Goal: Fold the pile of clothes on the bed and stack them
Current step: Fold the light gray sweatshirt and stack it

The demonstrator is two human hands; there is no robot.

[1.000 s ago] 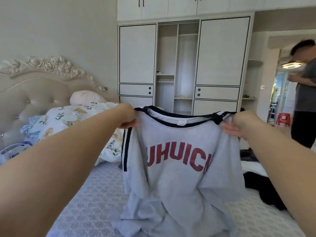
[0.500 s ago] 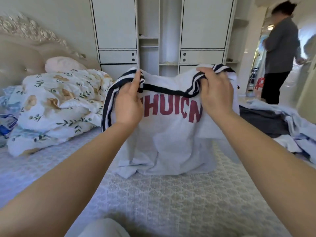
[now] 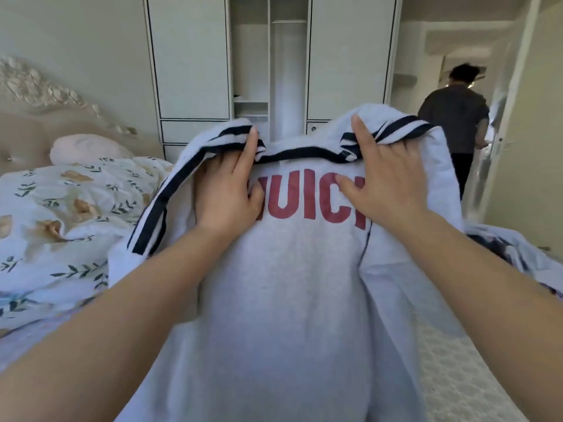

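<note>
A grey T-shirt (image 3: 283, 300) with red letters and navy striped trim hangs close in front of me, its lower part draping toward the bed. My left hand (image 3: 227, 193) grips the left shoulder near the collar, fingers curled into the cloth. My right hand (image 3: 384, 181) holds the right shoulder, thumb toward the collar and fingers over the folded-in sleeve. Both sleeves are turned inward behind the hands. More clothes (image 3: 518, 251), light and dark, lie on the bed at the right, mostly hidden by my right arm.
A floral quilt (image 3: 67, 220) and a pink pillow (image 3: 85, 149) lie bunched at the left by the padded headboard. A white wardrobe (image 3: 268, 65) stands behind the bed. A person in dark clothes (image 3: 457, 123) walks out through the doorway at right.
The shirt has been pulled closer and higher toward me, now filling the middle of the view. Both hands shifted along its shoulders. The person at right turned away and moved into the doorway.
</note>
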